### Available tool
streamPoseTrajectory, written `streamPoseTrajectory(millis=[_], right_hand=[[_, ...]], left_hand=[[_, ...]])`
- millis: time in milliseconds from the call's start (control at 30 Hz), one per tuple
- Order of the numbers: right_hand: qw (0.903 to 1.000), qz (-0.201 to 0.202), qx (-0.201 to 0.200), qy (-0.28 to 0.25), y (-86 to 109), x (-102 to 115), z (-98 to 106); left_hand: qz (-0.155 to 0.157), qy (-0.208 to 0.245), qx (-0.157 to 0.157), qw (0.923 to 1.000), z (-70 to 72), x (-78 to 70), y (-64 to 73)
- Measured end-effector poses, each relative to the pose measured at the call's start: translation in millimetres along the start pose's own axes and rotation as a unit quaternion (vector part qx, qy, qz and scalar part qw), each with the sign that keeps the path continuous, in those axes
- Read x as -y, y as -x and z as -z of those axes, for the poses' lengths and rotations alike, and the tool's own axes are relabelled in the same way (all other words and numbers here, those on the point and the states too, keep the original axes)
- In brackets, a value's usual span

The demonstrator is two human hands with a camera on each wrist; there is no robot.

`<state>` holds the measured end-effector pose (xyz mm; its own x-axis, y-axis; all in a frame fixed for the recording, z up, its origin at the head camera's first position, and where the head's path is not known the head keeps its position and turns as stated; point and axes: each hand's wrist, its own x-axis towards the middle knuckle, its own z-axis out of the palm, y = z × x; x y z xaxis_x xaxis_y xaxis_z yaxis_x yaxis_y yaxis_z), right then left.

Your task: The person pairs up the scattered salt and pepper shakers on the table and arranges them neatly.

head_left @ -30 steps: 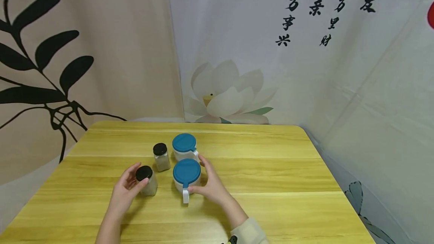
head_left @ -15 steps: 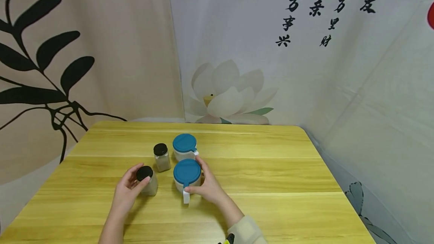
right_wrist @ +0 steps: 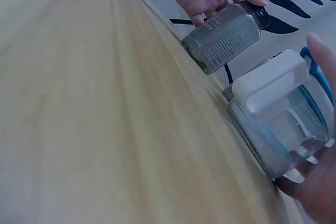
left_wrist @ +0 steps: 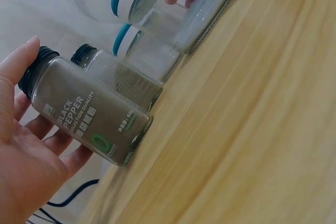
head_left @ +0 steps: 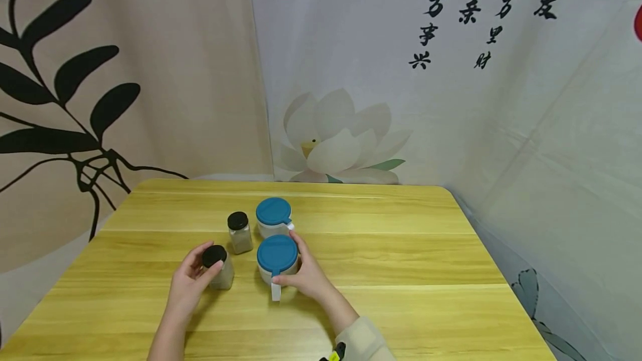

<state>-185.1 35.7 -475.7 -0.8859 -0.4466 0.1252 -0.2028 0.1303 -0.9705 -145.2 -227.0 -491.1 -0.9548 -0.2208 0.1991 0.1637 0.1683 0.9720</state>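
Note:
My left hand [head_left: 186, 286] holds a pepper shaker jar [left_wrist: 86, 111] with a black cap and a "BLACK PEPPER" label. Its thumb lies at the cap and the fingers reach behind the glass. The jar stands upright on the table. To its right, my right hand [head_left: 312, 278] grips a clear glass seasoning pot [right_wrist: 286, 124] with a blue lid [head_left: 277, 253] and white handle [head_left: 276, 291]. The thumb is by the handle at the front, and the fingers go round the far right side. This pot stands upright too.
Behind these stand a second black-capped jar [head_left: 240, 238] and a second blue-lidded pot [head_left: 273, 213], close to the front pot. All are on a yellow wooden table [head_left: 401, 255]. A printed curtain [head_left: 351, 43] hangs beyond the table's far edge.
The right hand has moved slightly left, its thumb now nearer the pot's handle. The left forearm has shifted a little right. The jars and pots stay in place.

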Motion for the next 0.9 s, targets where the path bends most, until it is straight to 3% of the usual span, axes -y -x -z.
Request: streamPoseTrajectory(millis=[300,567,900], right_hand=[[0.9998,0.003,0.01,-0.018,-1.9,-2.5,0.6],[1.0,0.0,0.002,-0.008,-11.4,-36.2,-2.8],[0.9997,0.01,-0.007,-0.023,-11.7,-42.9,-3.0]], left_hand=[[0.014,0.024,-0.003,0.9996,-1.5,-1.8,1.2],[0.016,0.031,-0.008,0.9994,-2.6,-0.9,1.4],[0.012,0.036,-0.014,0.9992,-3.5,1.2,1.4]])
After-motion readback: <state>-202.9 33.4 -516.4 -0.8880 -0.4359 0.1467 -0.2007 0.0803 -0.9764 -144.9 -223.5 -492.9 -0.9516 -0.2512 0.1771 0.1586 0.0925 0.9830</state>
